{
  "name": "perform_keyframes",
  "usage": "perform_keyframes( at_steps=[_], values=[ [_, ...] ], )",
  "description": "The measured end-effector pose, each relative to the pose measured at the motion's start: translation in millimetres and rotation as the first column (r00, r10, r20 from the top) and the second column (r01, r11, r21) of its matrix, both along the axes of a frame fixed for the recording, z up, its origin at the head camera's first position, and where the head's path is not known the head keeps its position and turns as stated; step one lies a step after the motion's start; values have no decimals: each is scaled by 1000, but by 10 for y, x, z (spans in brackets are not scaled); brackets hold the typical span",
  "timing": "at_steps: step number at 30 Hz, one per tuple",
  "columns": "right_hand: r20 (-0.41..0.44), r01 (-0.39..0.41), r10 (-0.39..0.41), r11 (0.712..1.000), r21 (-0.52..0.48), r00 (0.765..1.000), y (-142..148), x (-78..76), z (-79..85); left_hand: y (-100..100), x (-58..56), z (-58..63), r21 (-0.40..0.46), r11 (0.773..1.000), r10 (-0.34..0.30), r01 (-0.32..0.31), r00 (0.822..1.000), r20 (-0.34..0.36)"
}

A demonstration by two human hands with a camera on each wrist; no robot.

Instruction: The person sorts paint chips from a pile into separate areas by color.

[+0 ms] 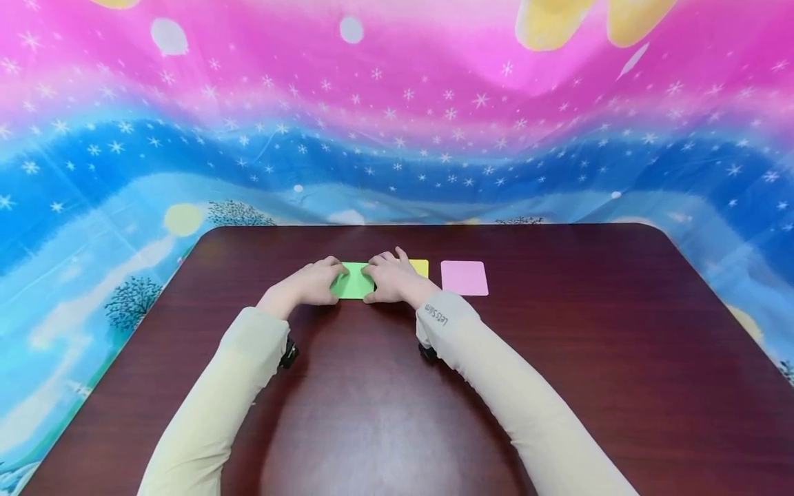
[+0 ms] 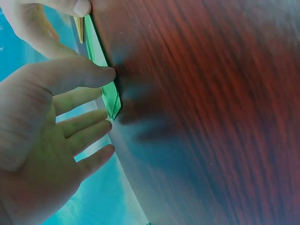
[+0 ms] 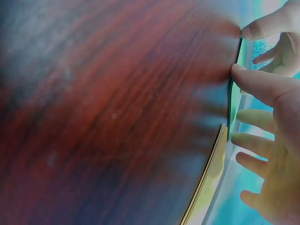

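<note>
A thin green square card (image 1: 355, 281) lies near the far side of the table, between both hands. My left hand (image 1: 318, 281) holds its left part, thumb at the near edge and fingers toward the far side. From the right, my right hand (image 1: 395, 277) holds it the same way, with its outer fingers spread. In the left wrist view the card's near left corner (image 2: 112, 101) looks creased or lifted. Partly hidden behind the right hand is a yellow square card (image 1: 420, 267). Seen edge-on in the right wrist view, the yellow piece (image 3: 208, 180) appears layered.
A pink square card (image 1: 464, 278) lies flat to the right of the yellow one. The dark red-brown wooden table (image 1: 372, 413) has its far edge just beyond the cards. Behind it hangs a pink and blue patterned cloth (image 1: 397, 138).
</note>
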State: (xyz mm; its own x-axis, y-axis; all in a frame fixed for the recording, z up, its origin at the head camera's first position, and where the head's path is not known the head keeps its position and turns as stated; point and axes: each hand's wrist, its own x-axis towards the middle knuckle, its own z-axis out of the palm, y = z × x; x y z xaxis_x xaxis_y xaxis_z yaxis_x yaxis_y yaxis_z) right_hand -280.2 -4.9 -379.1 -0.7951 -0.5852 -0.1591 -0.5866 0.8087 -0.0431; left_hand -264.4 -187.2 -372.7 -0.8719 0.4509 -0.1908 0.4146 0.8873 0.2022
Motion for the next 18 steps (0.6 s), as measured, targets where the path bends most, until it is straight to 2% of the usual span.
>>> perform_keyframes(
  at_steps=[4, 12, 18],
  values=[
    [-8, -22, 21, 999, -43, 1000, 59, 19, 46, 2, 21, 23, 5, 1000, -1, 1, 1000, -3],
    [-60, -61, 54, 993, -106, 997, 316, 102, 167, 23, 132, 84, 50, 999, 23, -20, 998, -62],
    [-94, -63, 49, 986, -157, 994, 659, 234, 205, 31, 274, 81, 76, 996, 54, -43, 987, -151]
  ],
)
